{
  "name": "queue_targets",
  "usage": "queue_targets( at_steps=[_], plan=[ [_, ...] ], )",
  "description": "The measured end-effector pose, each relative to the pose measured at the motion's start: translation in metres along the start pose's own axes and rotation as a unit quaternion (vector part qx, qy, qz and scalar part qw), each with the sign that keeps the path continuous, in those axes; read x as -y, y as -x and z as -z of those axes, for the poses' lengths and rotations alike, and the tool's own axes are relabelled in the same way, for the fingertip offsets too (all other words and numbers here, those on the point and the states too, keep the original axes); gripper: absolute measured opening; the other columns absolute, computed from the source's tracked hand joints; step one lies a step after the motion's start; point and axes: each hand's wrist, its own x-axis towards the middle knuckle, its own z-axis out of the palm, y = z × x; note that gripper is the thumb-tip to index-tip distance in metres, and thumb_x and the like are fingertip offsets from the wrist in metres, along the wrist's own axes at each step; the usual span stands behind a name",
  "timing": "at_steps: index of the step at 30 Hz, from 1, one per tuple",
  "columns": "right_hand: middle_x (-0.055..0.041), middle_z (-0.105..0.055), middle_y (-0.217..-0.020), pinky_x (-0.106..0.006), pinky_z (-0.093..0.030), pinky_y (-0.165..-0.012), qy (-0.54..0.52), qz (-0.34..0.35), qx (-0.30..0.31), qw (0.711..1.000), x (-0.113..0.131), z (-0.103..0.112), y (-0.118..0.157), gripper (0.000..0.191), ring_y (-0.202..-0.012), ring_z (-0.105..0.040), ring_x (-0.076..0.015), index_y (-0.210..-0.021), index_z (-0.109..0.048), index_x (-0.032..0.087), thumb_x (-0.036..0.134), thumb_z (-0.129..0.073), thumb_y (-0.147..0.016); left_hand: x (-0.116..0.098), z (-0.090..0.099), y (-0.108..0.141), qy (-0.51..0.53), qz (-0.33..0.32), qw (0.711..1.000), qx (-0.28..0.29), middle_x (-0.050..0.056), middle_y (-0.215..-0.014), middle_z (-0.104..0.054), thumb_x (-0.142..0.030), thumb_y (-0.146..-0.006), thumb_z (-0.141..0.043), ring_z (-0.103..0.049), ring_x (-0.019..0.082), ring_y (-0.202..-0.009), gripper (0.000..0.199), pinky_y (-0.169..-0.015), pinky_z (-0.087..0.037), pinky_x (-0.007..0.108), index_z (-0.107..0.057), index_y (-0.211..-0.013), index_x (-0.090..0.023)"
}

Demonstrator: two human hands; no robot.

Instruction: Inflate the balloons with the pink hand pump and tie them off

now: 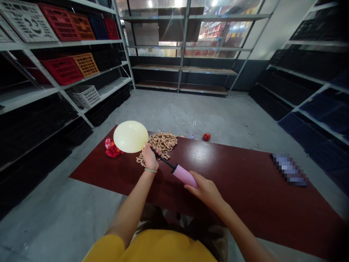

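A pale yellow balloon (131, 137), round and inflated, sits at the black end of a hand balloon pump (184, 175) with a pink barrel. My left hand (150, 158) is closed around that black end, beside the balloon; its fingers partly hide where the two meet. My right hand (205, 188) grips the near end of the pink barrel. A length of black rod shows between the barrel and my left hand. Just behind my left hand lies a heap of tan, curled, balloon-like pieces (165, 142) on the dark red table (231, 167).
Crumpled red packaging (112, 148) lies at the table's left end. A blurred-out bluish item (289, 169) rests at the right. Near the far edge is a small red object (206, 137). Shelving with coloured crates (63, 70) stands left, more racks behind and right.
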Motion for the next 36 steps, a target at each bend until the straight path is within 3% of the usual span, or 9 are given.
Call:
queue_targets(
  at_steps=[4,8,13,18,25,30,36],
  plan=[
    [-0.0052,-0.068,-0.121,-0.033,-0.049,-0.081,0.005,-0.01,0.008,1.0,-0.01,0.013,0.008,0.048,-0.104,-0.067,-0.0269,-0.128,-0.055,0.026,0.052,-0.057,-0.087,-0.002,-0.003,-0.008,-0.009,-0.037,0.999,0.011,-0.006,-0.056,-0.042,-0.036,-0.093,-0.049,-0.04,0.007,-0.041,0.024,-0.039,-0.03,0.019,-0.042,-0.075,-0.02],
    [-0.0053,-0.071,-0.114,-0.032,-0.048,-0.075,0.048,-0.048,0.007,0.998,0.004,0.019,-0.007,0.048,-0.097,-0.07,-0.0285,-0.125,-0.057,0.027,0.054,-0.057,-0.086,0.024,-0.007,0.008,-0.018,-0.033,0.999,0.018,-0.006,-0.057,-0.044,-0.036,-0.091,-0.05,-0.042,0.007,-0.042,0.025,-0.041,-0.033,0.019,-0.042,-0.074,-0.02],
    [-0.0064,-0.071,-0.114,-0.034,-0.049,-0.072,0.06,-0.057,0.011,0.997,0.024,0.009,-0.025,0.05,-0.094,-0.07,-0.0299,-0.125,-0.056,0.026,0.056,-0.056,-0.086,0.05,-0.003,0.029,-0.029,-0.001,0.999,0.033,-0.006,-0.058,-0.044,-0.039,-0.088,-0.055,-0.044,0.007,-0.043,0.026,-0.044,-0.038,0.02,-0.043,-0.075,-0.02],
    [-0.0073,-0.067,-0.123,-0.036,-0.05,-0.081,0.007,-0.021,0.015,1.0,0.01,-0.002,-0.013,0.052,-0.105,-0.067,-0.0295,-0.13,-0.052,0.025,0.053,-0.058,-0.086,0.032,0.002,0.02,-0.036,-0.01,0.998,0.045,-0.006,-0.058,-0.045,-0.04,-0.089,-0.053,-0.043,0.007,-0.042,0.027,-0.042,-0.037,0.019,-0.042,-0.074,-0.02],
    [-0.0056,-0.066,-0.126,-0.036,-0.05,-0.085,-0.013,0.0,0.015,1.0,-0.015,0.014,0.006,0.051,-0.109,-0.065,-0.028,-0.13,-0.053,0.026,0.053,-0.057,-0.087,-0.002,-0.001,-0.011,-0.018,-0.046,0.998,0.023,-0.007,-0.057,-0.043,-0.037,-0.092,-0.049,-0.041,0.006,-0.041,0.023,-0.04,-0.033,0.019,-0.042,-0.078,-0.02],
    [-0.0057,-0.07,-0.119,-0.034,-0.049,-0.076,0.071,-0.034,-0.009,0.997,0.003,0.019,-0.013,0.049,-0.099,-0.069,-0.0298,-0.127,-0.055,0.027,0.053,-0.058,-0.086,0.015,-0.006,-0.002,-0.007,-0.05,0.999,-0.005,-0.007,-0.057,-0.042,-0.042,-0.091,-0.05,-0.039,0.006,-0.041,0.027,-0.04,-0.032,0.019,-0.04,-0.077,-0.021],
    [-0.0066,-0.069,-0.118,-0.034,-0.048,-0.071,0.072,-0.042,-0.001,0.997,0.023,0.005,-0.03,0.051,-0.094,-0.07,-0.0294,-0.128,-0.053,0.026,0.056,-0.054,-0.087,0.043,-0.007,0.027,-0.038,-0.029,0.998,0.037,-0.005,-0.059,-0.045,-0.042,-0.088,-0.053,-0.045,0.007,-0.044,0.028,-0.043,-0.039,0.019,-0.044,-0.074,-0.02]
  ],
)
